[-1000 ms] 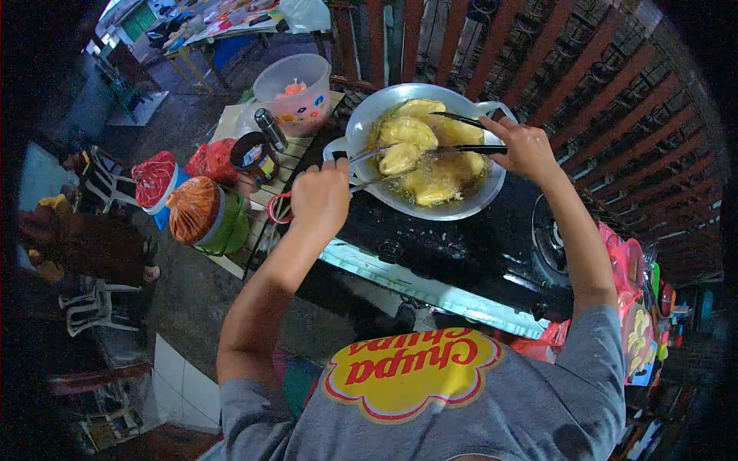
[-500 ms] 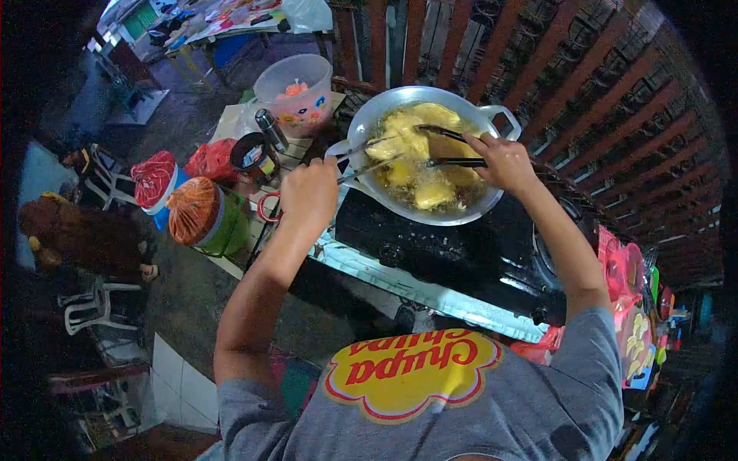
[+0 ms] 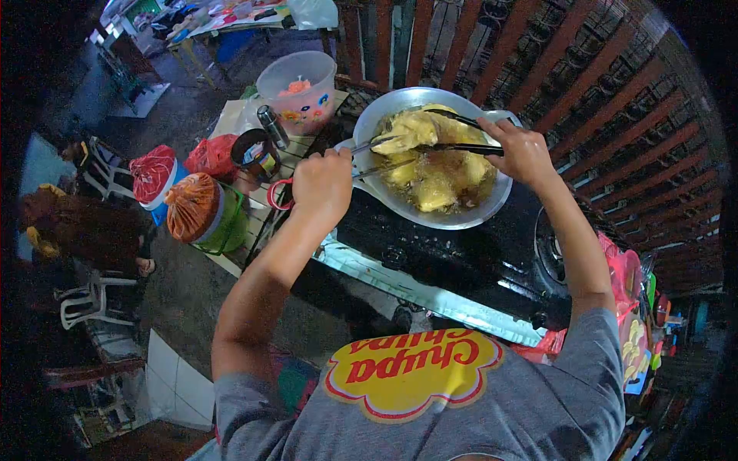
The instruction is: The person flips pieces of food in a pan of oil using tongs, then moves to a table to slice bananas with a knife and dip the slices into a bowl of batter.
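My left hand (image 3: 321, 184) is closed round a pair of scissors (image 3: 281, 195) with a red loop handle, its two metal blades spread over the pan. My right hand (image 3: 523, 152) grips black tongs (image 3: 470, 148), their two arms reaching in from the right. Between the tools, a yellow battered piece (image 3: 409, 129) is raised at the oil's surface; a blade touches its left side. More yellow pieces (image 3: 437, 194) fry in bubbling oil. The silver two-handled pan (image 3: 461, 218) sits on the black stove (image 3: 438, 250). My fingers partly hide both tool handles.
Left of the stove stand a clear flowered bucket (image 3: 314, 92), a dark flask (image 3: 272, 127), a dark can (image 3: 254, 156) and two cloth-topped tubs (image 3: 201, 207). A slatted wooden fence (image 3: 600, 123) closes in behind. At right lie pink bags (image 3: 615, 265); a person (image 3: 84, 230) is far left.
The battered piece has been raised and turned in the pan. Both hands have moved slightly right, the left one also a little up. The tong arms sit further right and higher.
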Demonstrator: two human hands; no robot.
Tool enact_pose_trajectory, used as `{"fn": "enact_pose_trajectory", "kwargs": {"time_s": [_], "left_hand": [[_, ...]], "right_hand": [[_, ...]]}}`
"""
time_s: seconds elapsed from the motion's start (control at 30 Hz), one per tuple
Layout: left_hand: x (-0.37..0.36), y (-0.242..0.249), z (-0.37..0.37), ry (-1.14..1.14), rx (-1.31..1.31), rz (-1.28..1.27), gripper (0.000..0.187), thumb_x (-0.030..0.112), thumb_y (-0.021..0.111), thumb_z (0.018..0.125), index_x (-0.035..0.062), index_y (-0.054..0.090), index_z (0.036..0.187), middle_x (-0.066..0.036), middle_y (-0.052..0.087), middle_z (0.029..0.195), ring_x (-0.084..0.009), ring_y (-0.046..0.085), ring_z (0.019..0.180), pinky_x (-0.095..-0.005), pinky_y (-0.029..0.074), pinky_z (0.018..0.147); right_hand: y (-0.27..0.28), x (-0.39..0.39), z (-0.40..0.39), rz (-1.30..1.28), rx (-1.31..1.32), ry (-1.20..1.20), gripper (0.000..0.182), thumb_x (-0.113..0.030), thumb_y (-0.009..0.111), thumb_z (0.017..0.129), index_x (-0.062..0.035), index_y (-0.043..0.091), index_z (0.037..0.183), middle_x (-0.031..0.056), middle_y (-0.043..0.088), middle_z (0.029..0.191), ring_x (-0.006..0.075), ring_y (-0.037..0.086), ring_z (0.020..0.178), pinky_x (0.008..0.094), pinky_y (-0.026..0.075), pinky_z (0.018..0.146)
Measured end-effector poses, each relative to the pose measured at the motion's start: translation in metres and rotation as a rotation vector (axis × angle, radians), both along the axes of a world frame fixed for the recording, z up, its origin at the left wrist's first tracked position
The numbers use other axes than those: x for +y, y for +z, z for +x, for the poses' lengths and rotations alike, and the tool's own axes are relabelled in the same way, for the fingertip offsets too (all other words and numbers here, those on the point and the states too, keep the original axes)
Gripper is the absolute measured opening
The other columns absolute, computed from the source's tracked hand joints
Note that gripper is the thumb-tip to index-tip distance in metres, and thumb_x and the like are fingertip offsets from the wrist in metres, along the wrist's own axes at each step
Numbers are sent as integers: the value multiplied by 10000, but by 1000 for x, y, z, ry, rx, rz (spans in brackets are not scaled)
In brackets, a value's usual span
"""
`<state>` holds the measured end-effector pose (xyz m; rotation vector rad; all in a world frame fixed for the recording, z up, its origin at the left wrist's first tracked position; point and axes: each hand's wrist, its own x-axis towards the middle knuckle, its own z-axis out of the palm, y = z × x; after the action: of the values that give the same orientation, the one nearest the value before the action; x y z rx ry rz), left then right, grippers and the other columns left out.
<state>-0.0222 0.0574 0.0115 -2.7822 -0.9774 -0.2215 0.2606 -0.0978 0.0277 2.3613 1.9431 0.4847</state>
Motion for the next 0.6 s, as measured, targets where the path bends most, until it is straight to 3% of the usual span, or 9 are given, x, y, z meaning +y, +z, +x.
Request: {"fn": "enact_pose_trajectory", "kwargs": {"time_s": [0.03, 0.17, 0.33, 0.6], "left_hand": [[1, 2, 1, 14, 23, -50, 386, 250, 731, 698, 48, 580, 990, -128, 645, 853, -306, 647, 785, -401, 516, 673], [-5, 22, -5, 24, -3, -111, 379, 262, 724, 704, 42, 579, 977, -136, 649, 864, -299, 651, 789, -394, 520, 667], [7, 10, 9, 26, 21, 14, 341, 252, 709, 710, 56, 589, 963, -125, 656, 824, -285, 657, 759, -389, 526, 642], [17, -4, 6, -10, 25, 12, 211, 224, 656, 746, 82, 632, 901, -109, 653, 746, -282, 658, 695, -391, 524, 610]], "right_hand": [[1, 0, 1, -2, -1, 1, 688, -264, 704, 672, -226, 443, 1308, 91, 590, 1060, 250, 626, 867, 371, 519, 700], [5, 1, 3, 5, -1, 14, 693, -292, 717, 667, -215, 441, 1298, 103, 604, 1037, 262, 639, 831, 384, 525, 672], [9, 2, 3, 2, 13, -5, 687, -308, 715, 677, -224, 438, 1301, 107, 604, 1038, 272, 639, 828, 399, 522, 680], [5, -5, 3, -39, 21, 3, 682, -325, 708, 675, -216, 445, 1295, 106, 604, 1026, 282, 634, 832, 402, 523, 681]]}}
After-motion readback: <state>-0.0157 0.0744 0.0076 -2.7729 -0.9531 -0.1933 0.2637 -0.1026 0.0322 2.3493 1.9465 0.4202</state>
